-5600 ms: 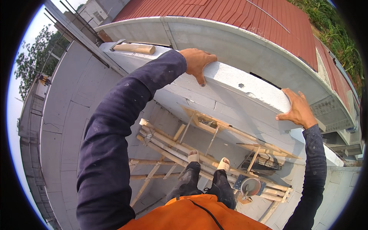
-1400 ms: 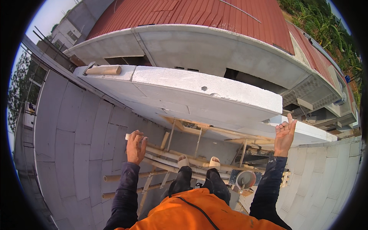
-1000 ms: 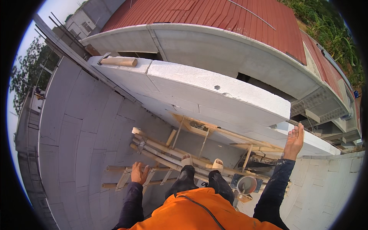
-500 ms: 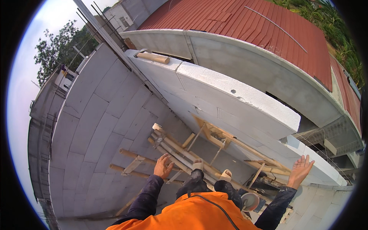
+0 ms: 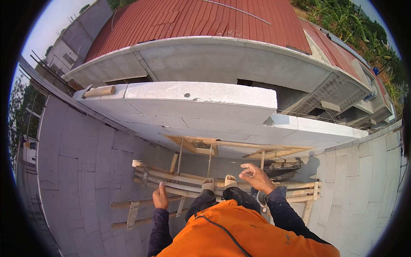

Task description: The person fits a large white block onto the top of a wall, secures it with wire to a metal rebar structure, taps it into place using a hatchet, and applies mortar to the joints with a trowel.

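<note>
My right hand is raised in front of me with nothing in it, its fingers apart and bent. On the left, my empty left hand hangs over the bamboo poles, thumb up and the other fingers partly hidden. Both hands are apart from the white block wall ahead. A wooden-handled tool with a metal head, like a hammer, lies on the wall's far left top. I stand in sandals on the poles.
A wooden frame sits against the wall below its top. Grey block walls rise at the left and right. The wall top steps down to a lower course at the right. Beyond stands a building with a red metal roof.
My view has turned right, so the wall now runs across in front of me. My right hand has come inward from the far right; my left hand has turned thumb up.
</note>
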A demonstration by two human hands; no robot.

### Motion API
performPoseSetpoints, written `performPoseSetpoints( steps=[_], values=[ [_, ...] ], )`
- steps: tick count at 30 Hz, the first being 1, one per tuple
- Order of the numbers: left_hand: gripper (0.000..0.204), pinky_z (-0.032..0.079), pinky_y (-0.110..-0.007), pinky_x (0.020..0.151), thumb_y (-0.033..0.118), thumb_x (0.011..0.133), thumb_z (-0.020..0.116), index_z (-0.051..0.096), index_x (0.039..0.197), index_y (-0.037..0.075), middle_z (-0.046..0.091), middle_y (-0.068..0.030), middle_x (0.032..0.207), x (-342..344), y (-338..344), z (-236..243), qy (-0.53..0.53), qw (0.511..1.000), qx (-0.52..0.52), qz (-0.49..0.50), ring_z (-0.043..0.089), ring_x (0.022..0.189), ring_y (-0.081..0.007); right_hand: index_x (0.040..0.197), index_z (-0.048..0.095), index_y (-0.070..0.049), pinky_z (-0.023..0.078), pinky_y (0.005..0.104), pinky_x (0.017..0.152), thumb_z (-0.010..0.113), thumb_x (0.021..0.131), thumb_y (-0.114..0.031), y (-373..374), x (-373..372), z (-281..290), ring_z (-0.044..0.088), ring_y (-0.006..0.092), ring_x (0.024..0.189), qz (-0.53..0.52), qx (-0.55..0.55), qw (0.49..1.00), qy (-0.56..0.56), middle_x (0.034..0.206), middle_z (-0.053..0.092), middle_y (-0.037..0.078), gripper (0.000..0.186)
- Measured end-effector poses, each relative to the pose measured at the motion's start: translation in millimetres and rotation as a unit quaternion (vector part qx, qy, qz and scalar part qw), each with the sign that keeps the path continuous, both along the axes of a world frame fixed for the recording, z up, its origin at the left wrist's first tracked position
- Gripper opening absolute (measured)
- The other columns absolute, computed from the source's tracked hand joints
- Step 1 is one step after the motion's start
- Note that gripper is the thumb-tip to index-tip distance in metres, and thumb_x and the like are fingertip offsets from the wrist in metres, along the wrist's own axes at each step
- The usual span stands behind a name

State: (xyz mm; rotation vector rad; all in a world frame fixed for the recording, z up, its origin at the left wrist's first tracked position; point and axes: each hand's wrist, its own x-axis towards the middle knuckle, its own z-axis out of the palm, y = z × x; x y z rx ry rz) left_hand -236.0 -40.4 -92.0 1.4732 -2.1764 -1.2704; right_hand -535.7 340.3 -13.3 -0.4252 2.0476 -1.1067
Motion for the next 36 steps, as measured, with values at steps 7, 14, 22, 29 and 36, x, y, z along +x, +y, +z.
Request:
performPoseSetpoints(
  steps=[7, 14, 22, 29, 36],
  values=[
    [0.06, 0.037, -0.038, 0.058, 0.045, 0.108, 0.066, 0.048, 0.07, 0.004, 0.043, 0.0012, 0.064, -27, -21, -9, 0.067, 0.997, -0.022, 0.022, 0.04, 0.064, -0.0114, 0.142, 0.065, -0.007, 0.057, 0.0444, 0.097, 0.067, 0.104, -0.046, -55, -5, 51, 0.075, 0.0327, 0.11, 0.055, 0.073, 0.993, 0.069, 0.116, 0.08, 0.013, 0.055],
    [0.038, 0.052, -0.046, 0.101, 0.016, 0.096, 0.071, 0.071, 0.131, 0.001, 0.068, -0.02, 0.121, 21, -75, -68, 0.064, 0.988, -0.092, -0.106, 0.067, 0.113, -0.0384, 0.139, 0.066, -0.007, 0.06, 0.0402, 0.089, 0.071, 0.105, -0.036, -140, 4, 82, 0.078, 0.0284, 0.1, 0.058, 0.004, 0.994, 0.097, 0.111, 0.08, 0.016, 0.045],
    [0.056, 0.056, -0.062, 0.098, 0.039, 0.099, 0.074, 0.059, 0.149, 0.017, 0.075, -0.0222, 0.128, 56, -145, -156, -0.016, 0.959, -0.02, -0.281, 0.074, 0.101, -0.0414, 0.131, 0.069, -0.004, 0.057, 0.0467, 0.094, 0.063, 0.107, -0.033, -99, 11, 27, 0.074, 0.0364, 0.107, -0.096, 0.055, 0.978, 0.176, 0.109, 0.079, 0.016, 0.038],
    [0.039, 0.059, -0.048, 0.076, 0.035, 0.102, 0.063, 0.078, 0.098, -0.001, 0.076, -0.0282, 0.099, -58, -107, -94, -0.134, 0.897, 0.038, -0.419, 0.074, 0.093, -0.0334, 0.115, 0.076, -0.002, 0.055, 0.052, 0.088, 0.064, 0.106, -0.034, 21, 93, 20, 0.072, 0.039, 0.096, -0.307, 0.127, 0.934, 0.13, 0.104, 0.077, 0.021, 0.035],
    [0.059, 0.055, -0.052, 0.082, 0.051, 0.107, 0.064, 0.076, 0.102, -0.007, 0.075, -0.0309, 0.1, -157, -67, -67, -0.14, 0.924, -0.082, -0.345, 0.07, 0.086, -0.0415, 0.127, 0.071, -0.002, 0.056, 0.0479, 0.096, 0.07, 0.099, -0.049, 167, 150, -64, 0.072, 0.0401, 0.107, -0.421, 0.286, 0.859, 0.059, 0.113, 0.076, 0.022, 0.055]
  ],
)
